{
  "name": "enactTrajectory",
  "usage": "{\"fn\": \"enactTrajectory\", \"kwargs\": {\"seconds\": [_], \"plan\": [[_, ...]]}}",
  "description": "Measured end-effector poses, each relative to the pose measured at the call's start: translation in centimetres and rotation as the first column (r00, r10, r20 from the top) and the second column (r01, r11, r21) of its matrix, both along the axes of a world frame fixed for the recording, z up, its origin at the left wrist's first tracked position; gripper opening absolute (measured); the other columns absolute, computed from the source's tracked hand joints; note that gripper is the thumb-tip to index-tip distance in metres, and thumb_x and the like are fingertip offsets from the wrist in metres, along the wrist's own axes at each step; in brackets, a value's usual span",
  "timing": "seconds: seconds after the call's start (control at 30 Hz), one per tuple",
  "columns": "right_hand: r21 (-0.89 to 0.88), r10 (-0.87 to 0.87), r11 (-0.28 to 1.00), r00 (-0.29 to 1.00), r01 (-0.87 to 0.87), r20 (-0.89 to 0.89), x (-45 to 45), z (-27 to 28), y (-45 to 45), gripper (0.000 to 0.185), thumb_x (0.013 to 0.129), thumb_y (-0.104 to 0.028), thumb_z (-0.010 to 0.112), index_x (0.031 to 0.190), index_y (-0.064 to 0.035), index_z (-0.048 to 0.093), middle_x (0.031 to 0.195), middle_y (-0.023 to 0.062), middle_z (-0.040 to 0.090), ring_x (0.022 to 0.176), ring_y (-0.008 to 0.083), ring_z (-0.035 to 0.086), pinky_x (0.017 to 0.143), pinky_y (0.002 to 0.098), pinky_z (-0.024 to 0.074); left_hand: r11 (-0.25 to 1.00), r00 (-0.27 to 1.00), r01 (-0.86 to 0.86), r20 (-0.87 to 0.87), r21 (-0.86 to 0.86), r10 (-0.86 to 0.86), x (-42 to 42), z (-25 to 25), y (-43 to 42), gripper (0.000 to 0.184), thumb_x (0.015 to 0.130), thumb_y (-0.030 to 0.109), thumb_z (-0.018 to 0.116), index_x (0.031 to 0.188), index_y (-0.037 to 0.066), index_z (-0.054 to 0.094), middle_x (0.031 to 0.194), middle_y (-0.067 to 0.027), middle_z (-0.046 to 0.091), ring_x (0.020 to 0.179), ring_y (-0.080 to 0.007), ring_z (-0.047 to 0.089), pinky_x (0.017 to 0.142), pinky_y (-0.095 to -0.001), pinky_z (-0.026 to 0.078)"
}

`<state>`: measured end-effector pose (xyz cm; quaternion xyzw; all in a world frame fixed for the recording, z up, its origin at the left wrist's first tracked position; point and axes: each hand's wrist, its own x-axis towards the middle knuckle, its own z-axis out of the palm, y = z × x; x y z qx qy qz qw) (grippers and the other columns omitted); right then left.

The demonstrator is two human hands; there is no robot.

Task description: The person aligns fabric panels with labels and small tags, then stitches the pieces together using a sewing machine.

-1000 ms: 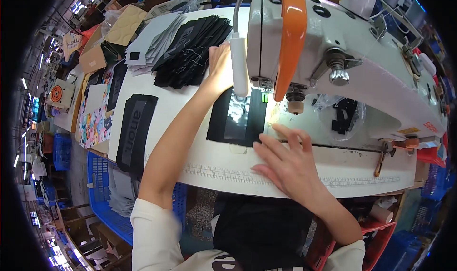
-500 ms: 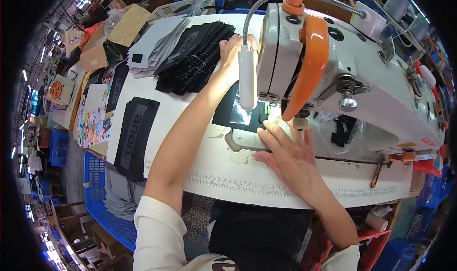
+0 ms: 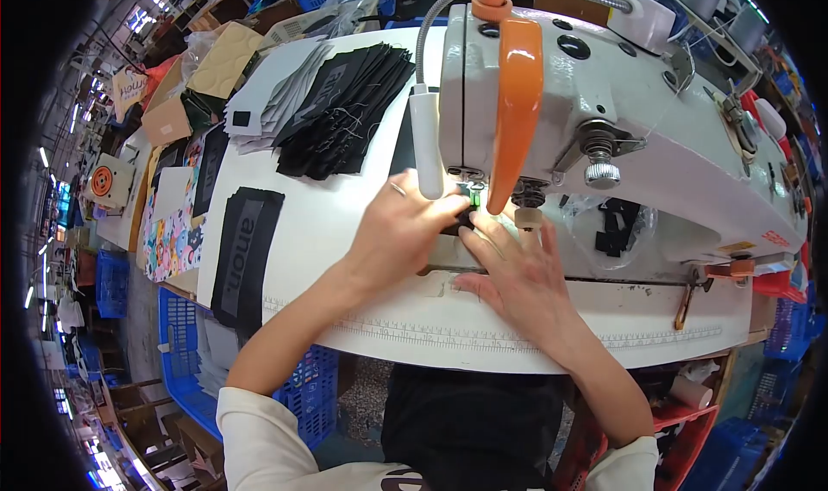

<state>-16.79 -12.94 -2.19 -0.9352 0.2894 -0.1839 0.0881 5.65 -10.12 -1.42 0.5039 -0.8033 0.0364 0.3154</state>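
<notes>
My left hand (image 3: 398, 231) is curled at the sewing machine's needle area, thumb and forefinger drawn together beside the green-marked presser foot (image 3: 474, 200). A thin silver sliver (image 3: 398, 188) shows by its knuckles; what the fingers grip is hidden. Under the foot lies a black fabric piece (image 3: 404, 150), mostly covered by my left hand and the white lamp (image 3: 425, 142). My right hand (image 3: 517, 271) rests palm down just right of the foot, fingers stretched out with their tips at the fabric's near edge. The sewing machine (image 3: 595, 86) has an orange guard (image 3: 519, 103).
Left of the machine are a fanned stack of black fabric pieces (image 3: 345, 112), grey sheets (image 3: 267, 94) and a black "anon." stack (image 3: 246, 254). A clear bag (image 3: 634, 245) with black pieces lies under the arm. Small snips (image 3: 683, 306) lie at right; a blue basket (image 3: 181, 362) stands below.
My left hand has come back from the far end of the fabric to the presser foot and curled. My right hand stays flat beside the foot. The head view has shifted slightly.
</notes>
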Motion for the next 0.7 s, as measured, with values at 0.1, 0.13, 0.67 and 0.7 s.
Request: {"fn": "enactTrajectory", "kwargs": {"seconds": [0.1, 0.13, 0.67, 0.7], "plan": [[-0.021, 0.007, 1.000, 1.000, -0.007, 0.001, 0.1, -0.2, 0.1, 0.058, 0.087, -0.046, 0.073, 0.133, -0.0118, 0.062, 0.141, 0.0022, 0.058, 0.128, 0.0285, 0.052, 0.111, 0.0499, 0.0347, 1.000, 0.998, -0.011, 0.058, -0.004, 0.012, 0.3, -1.1, 0.0, 0.030, 0.077, 0.005, 0.071, 0.107, 0.005, 0.073, 0.112, -0.0098, 0.072, 0.103, -0.0312, 0.066, 0.096, -0.0417, 0.052], [-0.030, 0.000, 1.000, 1.000, 0.001, 0.007, 0.1, -0.3, 0.1, 0.059, 0.088, -0.046, 0.073, 0.133, -0.0114, 0.062, 0.141, 0.0021, 0.058, 0.128, 0.0283, 0.052, 0.111, 0.0498, 0.0350, 1.000, 0.996, -0.010, 0.089, -0.006, 0.011, 0.2, -1.1, -0.2, 0.029, 0.077, 0.005, 0.071, 0.106, 0.004, 0.073, 0.111, -0.0097, 0.072, 0.102, -0.0311, 0.067, 0.097, -0.0415, 0.052], [-0.018, 0.047, 0.999, 0.990, -0.045, 0.131, 0.0, -0.3, 0.3, 0.050, 0.085, -0.032, 0.078, 0.125, -0.0055, 0.064, 0.135, 0.0081, 0.058, 0.132, 0.0293, 0.051, 0.106, 0.0467, 0.0390, 0.859, 0.860, -0.508, 0.076, 0.059, 0.504, 1.9, 0.8, -1.9, 0.024, 0.086, 0.018, 0.074, 0.101, -0.001, 0.071, 0.101, -0.0142, 0.073, 0.099, -0.0334, 0.069, 0.090, -0.0408, 0.055], [-0.005, 0.047, 0.999, 0.988, -0.046, 0.148, 0.1, -0.3, 0.3, 0.048, 0.085, -0.031, 0.078, 0.123, -0.0055, 0.064, 0.134, 0.0085, 0.059, 0.131, 0.0295, 0.051, 0.106, 0.0467, 0.0393, 0.849, 0.850, -0.525, 0.082, 0.053, 0.520, 2.1, 1.1, -1.9, 0.024, 0.086, 0.018, 0.074, 0.101, -0.001, 0.071, 0.101, -0.0142, 0.073, 0.099, -0.0334, 0.069, 0.090, -0.0408, 0.055]]}}
